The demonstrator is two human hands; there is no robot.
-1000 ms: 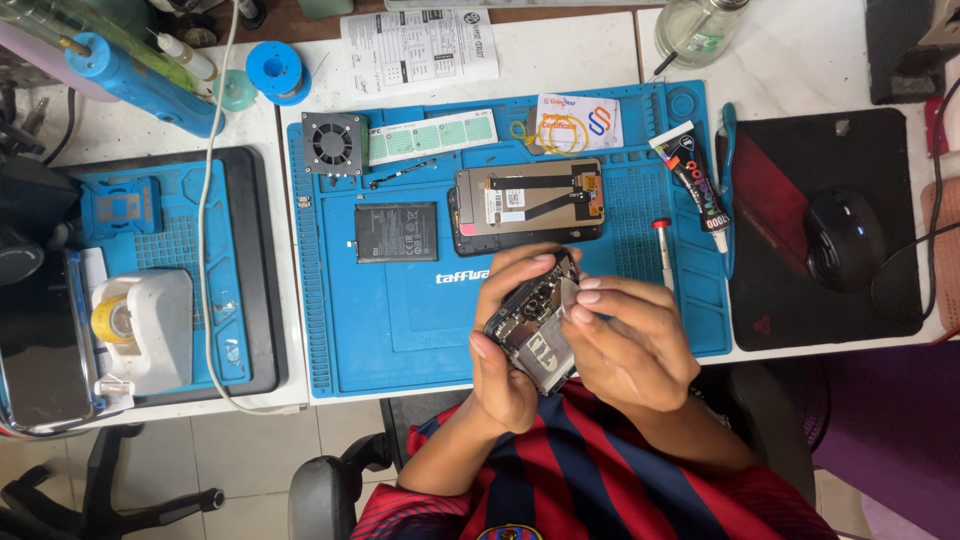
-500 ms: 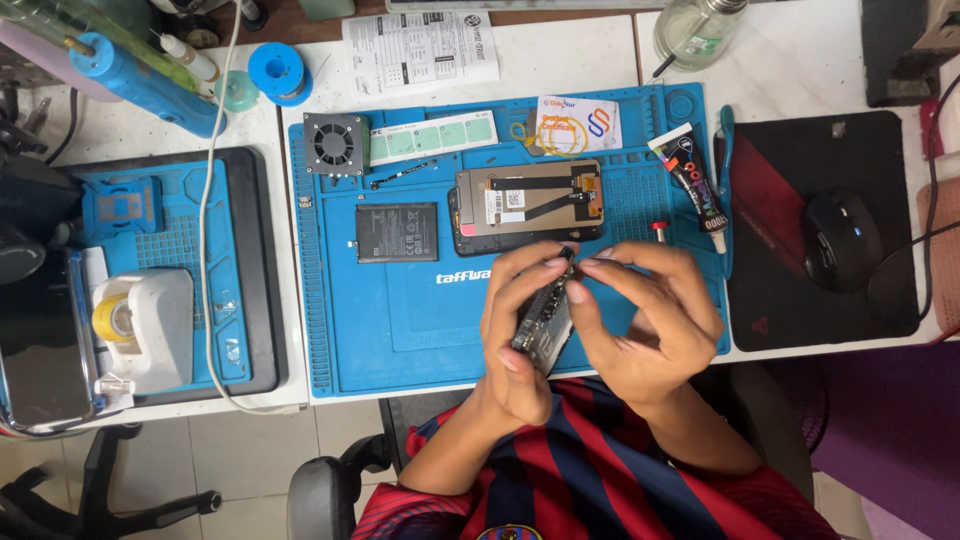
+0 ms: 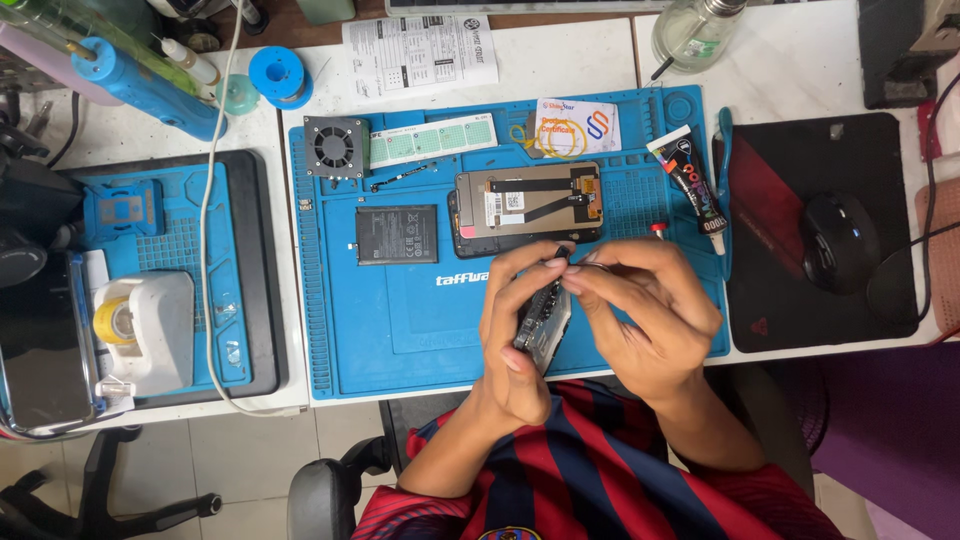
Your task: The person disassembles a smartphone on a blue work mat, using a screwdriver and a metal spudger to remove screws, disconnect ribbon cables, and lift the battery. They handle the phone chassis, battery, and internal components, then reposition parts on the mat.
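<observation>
My left hand [image 3: 515, 330] grips an opened phone body [image 3: 543, 322], held on edge over the front of the blue work mat [image 3: 400, 330]. My right hand [image 3: 645, 305] is on the phone's right side, with its fingertips pinched at the phone's upper end; I cannot tell whether they hold a small part or tool. Just beyond my hands, a phone screen assembly [image 3: 528, 205] with flex cables lies on the mat. A black battery [image 3: 397, 234] lies to its left.
On the mat are a small fan [image 3: 336, 147], a green strip [image 3: 432, 139], a card [image 3: 575, 127] and a glue tube [image 3: 688, 180]. A mouse [image 3: 838, 240] sits on a black pad at right. A white tape dispenser [image 3: 140, 330] stands at left.
The phone body has turned from nearly flat to edge-on. My right hand has moved from covering its lower side up to its top end, fingertips now pinched there.
</observation>
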